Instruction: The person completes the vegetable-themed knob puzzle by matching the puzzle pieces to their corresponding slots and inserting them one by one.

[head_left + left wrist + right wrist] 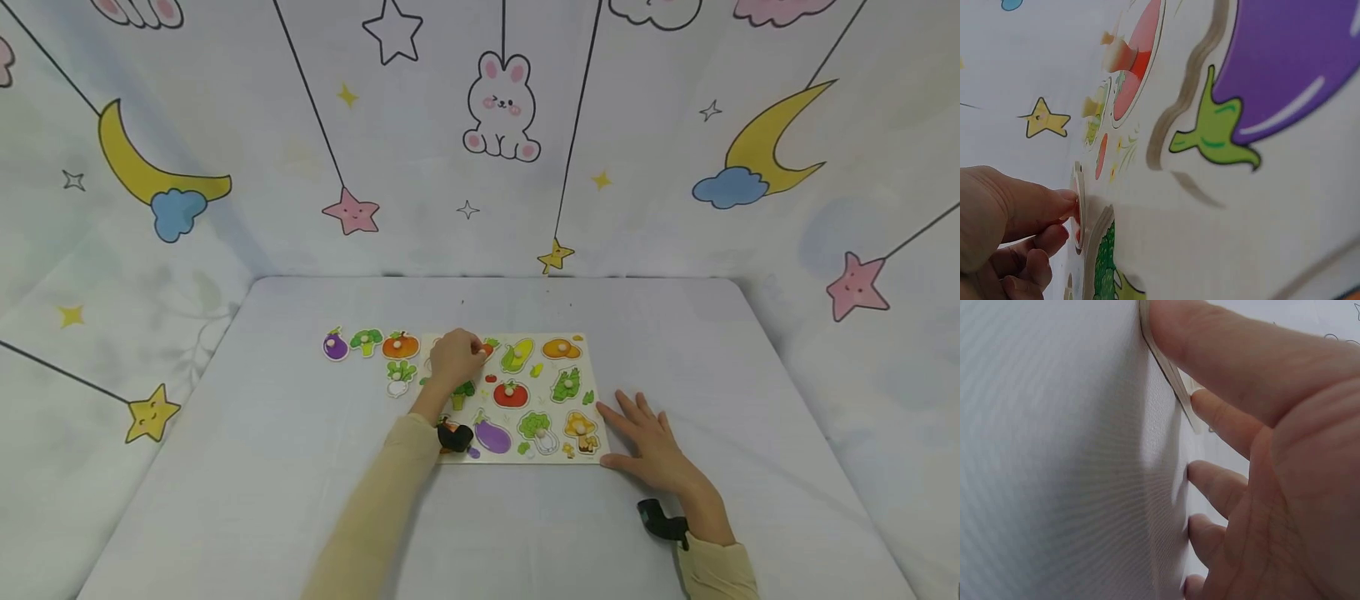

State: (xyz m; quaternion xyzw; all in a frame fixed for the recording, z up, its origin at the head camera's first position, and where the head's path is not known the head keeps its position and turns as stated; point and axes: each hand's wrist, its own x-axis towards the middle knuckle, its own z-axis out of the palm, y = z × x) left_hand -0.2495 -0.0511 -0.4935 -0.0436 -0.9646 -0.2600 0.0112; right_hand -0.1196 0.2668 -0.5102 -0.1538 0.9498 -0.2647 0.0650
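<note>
My left hand (454,360) reaches over the upper part of a wooden vegetable puzzle board (468,417). Its thumb and fingers pinch a red puzzle piece with a green top (489,345), seen edge-on at the board in the left wrist view. That piece is mostly hidden by the fingers. Spread out at the board's right edge, my right hand (651,448) has its thumb (1210,347) touching the board's corner, with other fingertips on the tablecloth. Knobbed corn (517,356), tomato (511,394) and cabbage (538,432) pieces sit in the board.
Left of the board lie loose eggplant (335,345), broccoli (367,342), pumpkin (401,345) and white radish (401,377) pieces. The board's eggplant recess (492,437) holds no piece. A white cloth covers the table (247,467), with a patterned curtain (420,150) behind.
</note>
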